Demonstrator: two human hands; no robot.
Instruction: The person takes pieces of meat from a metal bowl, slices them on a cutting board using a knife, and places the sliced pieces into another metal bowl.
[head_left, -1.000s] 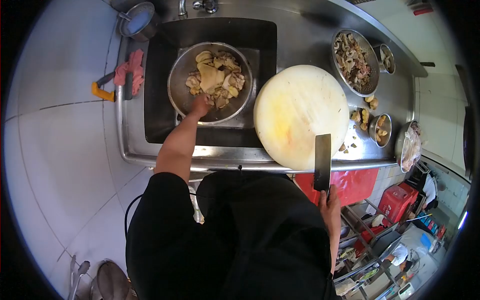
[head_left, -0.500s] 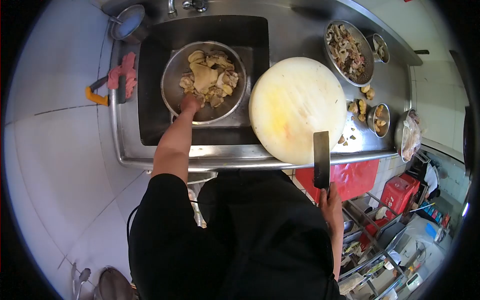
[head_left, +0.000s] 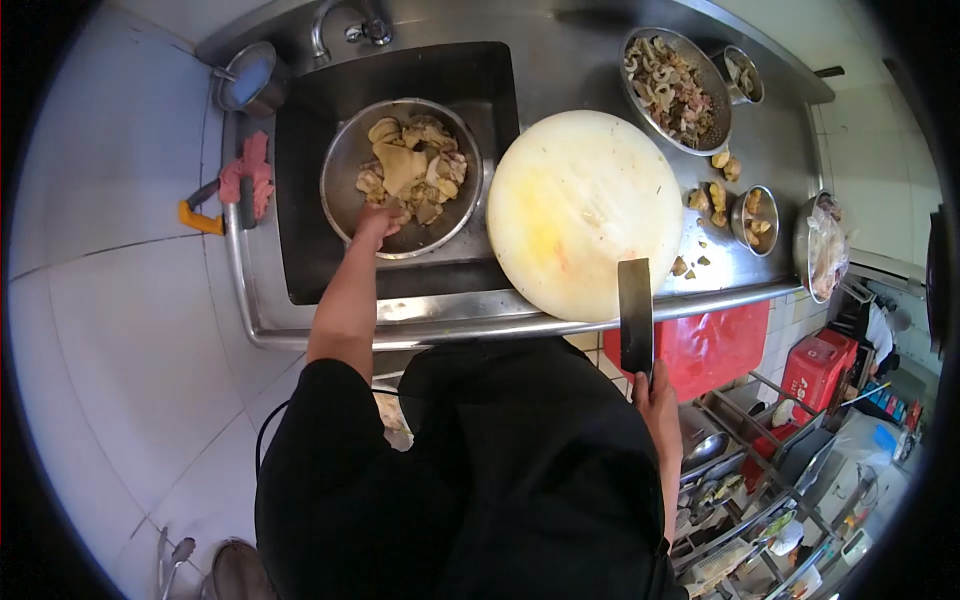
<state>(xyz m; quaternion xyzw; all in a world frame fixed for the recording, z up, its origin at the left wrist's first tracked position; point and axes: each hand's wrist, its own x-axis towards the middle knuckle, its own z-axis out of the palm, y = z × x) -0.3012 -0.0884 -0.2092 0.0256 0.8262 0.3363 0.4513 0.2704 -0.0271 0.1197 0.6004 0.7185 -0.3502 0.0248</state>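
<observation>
My left hand (head_left: 378, 223) reaches over the near rim of a metal bowl (head_left: 335, 190) in the sink. Its fingers are curled at the edge of the pale, yellowish meat pieces (head_left: 403, 168) in the bowl; what they grip is hidden. A broad flat piece lies on top of the heap. Low on the right, my right hand (head_left: 655, 395) is closed round the handle of a cleaver (head_left: 635, 315). The blade points away from me, its far end overlapping the near edge of a round white cutting board (head_left: 585, 200) in my view.
Beyond the board stands a colander (head_left: 722, 120) of cut meat, beside a small metal cup (head_left: 745, 65). Ginger pieces (head_left: 718, 200) lie near a small bowl (head_left: 757, 245). A faucet (head_left: 320, 40) rises behind the sink (head_left: 300, 250). Pink gloves (head_left: 247, 175) hang at left.
The whole view has shifted slightly. My left hand has drawn back a little towards the bowl's near rim. The cleaver remains in my right hand at the board's near edge.
</observation>
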